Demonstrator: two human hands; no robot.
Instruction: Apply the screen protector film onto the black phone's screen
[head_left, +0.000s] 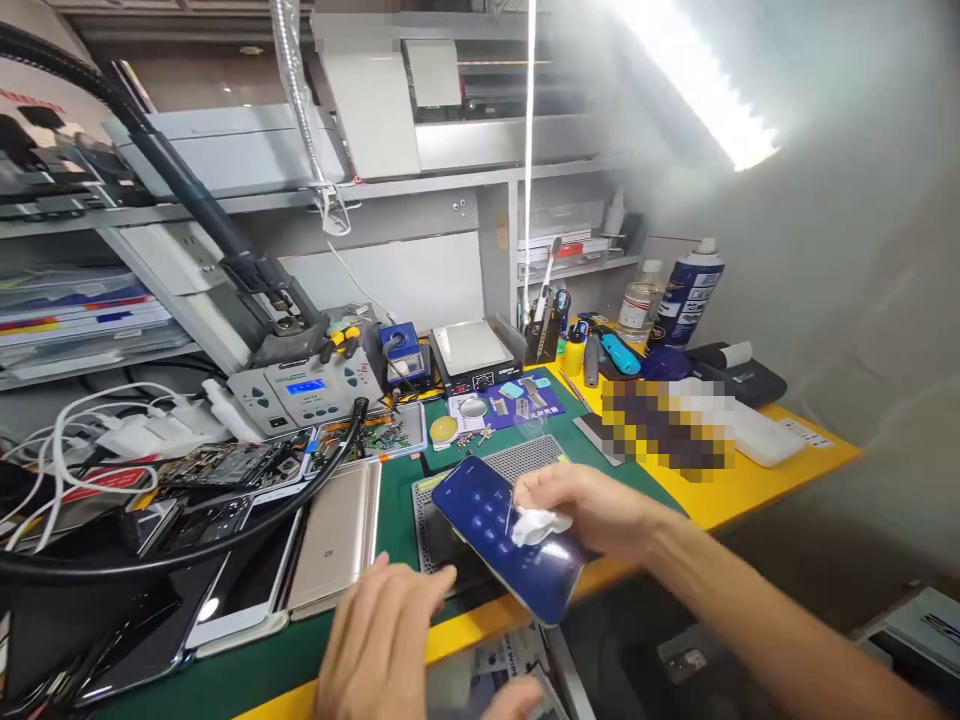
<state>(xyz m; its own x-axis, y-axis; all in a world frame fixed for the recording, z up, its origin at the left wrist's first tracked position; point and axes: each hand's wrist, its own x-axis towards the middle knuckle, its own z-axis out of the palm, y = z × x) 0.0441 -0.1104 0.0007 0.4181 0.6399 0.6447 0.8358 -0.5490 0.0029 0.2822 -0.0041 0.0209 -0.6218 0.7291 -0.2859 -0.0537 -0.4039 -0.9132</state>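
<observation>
A smartphone [469,505] with a lit dark-blue screen showing a keypad lies slantwise over a perforated metal pad [525,460]. Its lower end reaches out past the bench's front edge. On the screen my right hand [577,500] is closed on a crumpled white tissue [536,527]. Whether those fingers also grip the phone's edge cannot be made out. My left hand [386,625] is at the lower middle, fingers stretched and thumb apart, with nothing in it. It is left of the phone, with a small gap between them. Something dark lies under the phone, partly hidden.
Left of the pad lie a gold phone [337,535], a white-framed phone [251,570] and a thick black hose [300,500]. Behind stand a soldering station [307,390] and a hot plate [472,350]. A spray can [686,295] and a bottle [640,300] stand at the back right.
</observation>
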